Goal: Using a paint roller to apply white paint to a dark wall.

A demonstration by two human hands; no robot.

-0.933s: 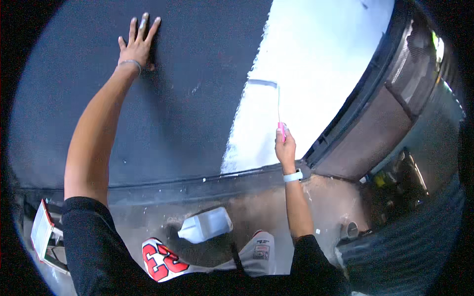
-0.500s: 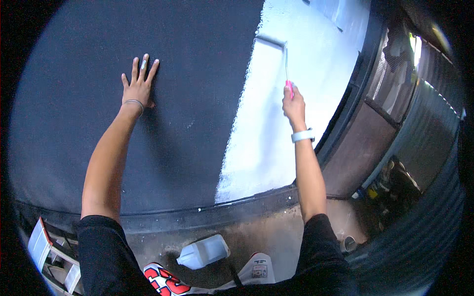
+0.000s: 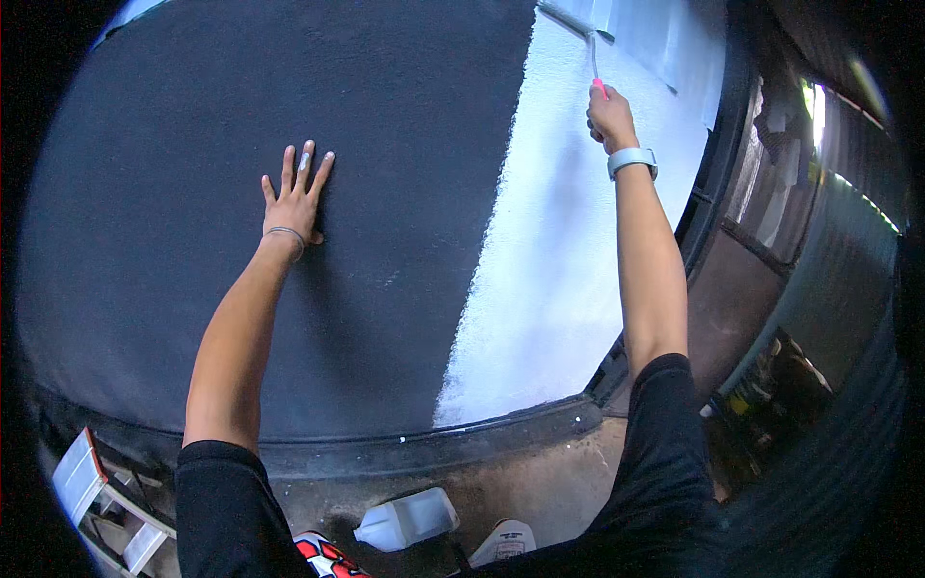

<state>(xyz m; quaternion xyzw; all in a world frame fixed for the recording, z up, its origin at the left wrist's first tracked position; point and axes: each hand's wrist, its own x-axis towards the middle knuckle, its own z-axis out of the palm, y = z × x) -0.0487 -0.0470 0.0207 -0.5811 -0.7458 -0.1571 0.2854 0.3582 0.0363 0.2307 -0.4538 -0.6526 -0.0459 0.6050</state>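
Note:
A big dark board (image 3: 405,231) fills the view, its right part coated in white paint (image 3: 549,250) with a ragged left border. My left hand (image 3: 296,202) lies flat on the dark part, fingers spread, a pale smear on one finger. My right hand (image 3: 611,118) grips the pink handle of a paint roller (image 3: 595,63). The roller's sleeve rests against the white area near the top, close to the border with the dark surface. My fingers hide most of the handle.
A translucent plastic jug (image 3: 409,520) lies on the floor below the board, between my feet. At lower left stands a small metal stepladder or frame (image 3: 106,496). Corrugated sheeting (image 3: 848,250) and dark clutter (image 3: 771,385) are on the right.
My right hand has pushed the roller upward along the white strip, and my arm reaches further up. My left hand stays spread on the board; the whole view has shifted slightly.

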